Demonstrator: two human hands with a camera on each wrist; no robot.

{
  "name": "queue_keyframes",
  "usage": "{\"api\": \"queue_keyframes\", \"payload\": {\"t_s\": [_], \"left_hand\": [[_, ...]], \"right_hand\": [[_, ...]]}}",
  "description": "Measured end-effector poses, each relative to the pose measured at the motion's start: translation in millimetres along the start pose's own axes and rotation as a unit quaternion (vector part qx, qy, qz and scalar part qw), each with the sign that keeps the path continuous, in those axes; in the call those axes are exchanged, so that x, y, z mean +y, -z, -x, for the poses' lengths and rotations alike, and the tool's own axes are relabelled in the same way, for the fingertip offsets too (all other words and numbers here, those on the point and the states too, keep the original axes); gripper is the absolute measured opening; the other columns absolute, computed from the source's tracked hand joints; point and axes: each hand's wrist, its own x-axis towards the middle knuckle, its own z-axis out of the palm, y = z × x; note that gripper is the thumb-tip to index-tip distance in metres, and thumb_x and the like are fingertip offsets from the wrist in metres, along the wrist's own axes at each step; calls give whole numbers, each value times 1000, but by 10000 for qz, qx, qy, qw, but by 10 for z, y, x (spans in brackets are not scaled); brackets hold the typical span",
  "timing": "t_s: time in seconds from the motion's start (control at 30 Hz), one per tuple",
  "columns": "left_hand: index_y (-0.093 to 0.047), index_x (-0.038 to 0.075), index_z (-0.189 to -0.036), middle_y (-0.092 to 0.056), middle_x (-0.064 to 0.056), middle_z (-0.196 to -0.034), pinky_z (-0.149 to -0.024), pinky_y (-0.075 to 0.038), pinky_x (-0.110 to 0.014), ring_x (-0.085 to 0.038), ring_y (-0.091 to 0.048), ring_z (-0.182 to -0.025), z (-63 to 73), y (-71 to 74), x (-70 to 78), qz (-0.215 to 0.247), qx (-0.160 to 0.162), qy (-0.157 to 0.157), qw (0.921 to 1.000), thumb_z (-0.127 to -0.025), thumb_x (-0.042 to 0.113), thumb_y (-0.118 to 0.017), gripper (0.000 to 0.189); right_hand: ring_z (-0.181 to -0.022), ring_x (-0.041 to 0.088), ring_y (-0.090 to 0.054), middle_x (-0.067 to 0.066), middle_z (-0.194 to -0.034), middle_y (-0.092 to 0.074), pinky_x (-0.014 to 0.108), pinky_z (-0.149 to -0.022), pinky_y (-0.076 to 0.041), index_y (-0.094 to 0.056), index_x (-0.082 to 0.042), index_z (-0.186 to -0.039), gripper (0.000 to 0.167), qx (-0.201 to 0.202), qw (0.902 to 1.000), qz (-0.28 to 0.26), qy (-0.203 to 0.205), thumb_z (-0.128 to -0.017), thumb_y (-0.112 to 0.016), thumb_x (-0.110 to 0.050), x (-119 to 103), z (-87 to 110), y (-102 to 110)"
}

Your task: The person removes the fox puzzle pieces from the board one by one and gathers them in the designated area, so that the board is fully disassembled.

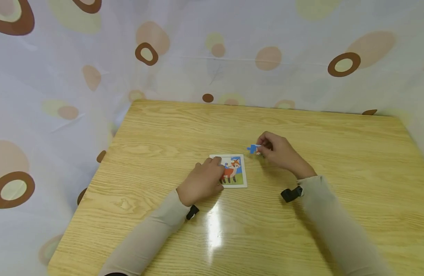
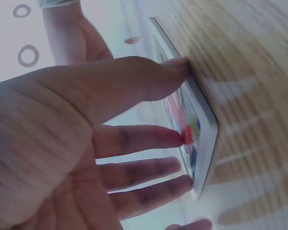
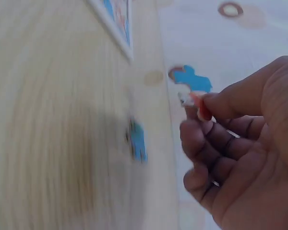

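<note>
A small jigsaw puzzle (image 1: 238,177) in a white frame, with a red fox on blue and green, lies flat on the table. My left hand (image 1: 203,178) rests over its left side and hides that part. In the left wrist view, the thumb (image 2: 175,67) touches the frame's rim (image 2: 209,143), while the mostly straight fingers reach onto the puzzle. To the upper right of the frame, my right hand (image 1: 280,153) pinches a blue puzzle piece (image 1: 254,149) between thumb and fingers, above the table. Orange and white show on this piece (image 3: 194,80) in the right wrist view.
The wood-grain tabletop (image 1: 156,134) reaches back to a white curtain (image 1: 239,76) with brown and peach spots. A blurred blue patch (image 3: 138,141) shows on the table in the right wrist view; piece or reflection, I cannot tell. Both wrists wear small black devices (image 1: 291,194).
</note>
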Motion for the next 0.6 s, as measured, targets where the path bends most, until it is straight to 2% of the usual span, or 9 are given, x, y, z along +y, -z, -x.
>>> {"api": "queue_keyframes", "payload": {"t_s": [0.1, 0.13, 0.23, 0.3, 0.37, 0.6], "left_hand": [[-69, 5, -120, -51, -19, -150, -100, -50, -54, -35, -52, -134, -15, 26, -31, 120, 48, -198, 9997, -88, 27, -84, 42], [-68, 5, -125, -51, -18, -152, -104, -48, -52, -34, -52, -136, -26, 24, -43, 116, 92, -330, 9993, -88, 27, -84, 46], [-67, 6, -130, -55, -16, -149, -104, -50, -48, -31, -56, -133, -66, -1, -69, 67, 187, -754, 9970, -89, 31, -84, 51], [-70, 8, -126, -58, -15, -145, -101, -52, -45, -29, -59, -129, -87, -19, -73, 73, 192, -924, 9955, -90, 30, -83, 44], [-73, 10, -118, -61, -14, -142, -99, -54, -43, -29, -61, -126, -97, -36, -86, 32, 181, -933, 9955, -89, 31, -84, 38], [-75, 11, -117, -63, -13, -139, -97, -55, -39, -27, -64, -120, -84, -45, -98, 90, 110, -791, 9968, -88, 30, -86, 36]], "right_hand": [[-80, 26, -58, 14, -98, -64, 34, -68, -48, -60, -1, -109, 9, 68, 9991, 296, -312, -106, -56, -8, 145, 75, 190], [-81, 26, -58, 14, -99, -64, 35, -69, -48, -60, -1, -109, 10, 61, 9985, 365, -413, -107, -56, -9, 190, 95, 241], [-84, 26, -59, 15, -100, -65, 39, -72, -48, -62, 0, -110, 12, 20, 9960, 577, -681, -106, -57, -10, 305, 146, 354], [-86, 27, -60, 15, -100, -65, 40, -73, -48, -63, 2, -110, 12, 15, 9940, 700, -836, -105, -58, -8, 360, 176, 403], [-87, 28, -60, 16, -100, -65, 41, -73, -48, -64, 2, -108, 11, 8, 9920, 794, -977, -105, -59, -8, 394, 172, 418], [-83, 29, -58, 15, -98, -65, 42, -72, -47, -63, 0, -105, 10, -9, 9843, 1187, -1306, -103, -61, -10, 429, 150, 377]]}}
